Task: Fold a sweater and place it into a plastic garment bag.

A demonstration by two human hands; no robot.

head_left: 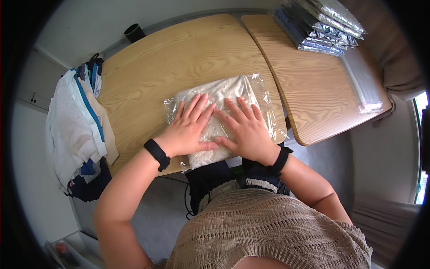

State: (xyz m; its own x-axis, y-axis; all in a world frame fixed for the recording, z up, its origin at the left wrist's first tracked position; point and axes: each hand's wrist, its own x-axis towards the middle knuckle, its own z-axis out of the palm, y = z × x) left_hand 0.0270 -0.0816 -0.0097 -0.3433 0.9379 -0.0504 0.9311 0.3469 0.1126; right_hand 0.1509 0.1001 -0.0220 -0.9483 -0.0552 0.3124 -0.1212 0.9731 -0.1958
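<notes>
A clear plastic bag (224,92) with a folded light beige garment inside lies near the front edge of the wooden table (179,49). My left hand (190,127) lies flat on the bag's left half, fingers spread. My right hand (246,130) presses flat on the right half, fingers spread too. The two thumbs nearly meet in the middle of the bag. Each wrist wears a black band.
A heap of white, blue and dark clothes (80,125) hangs off the table's left end. A second wooden table (313,85) on the right carries a stack of bagged dark garments (322,24) and empty clear bags (365,85). A black cup (134,32) stands at the back.
</notes>
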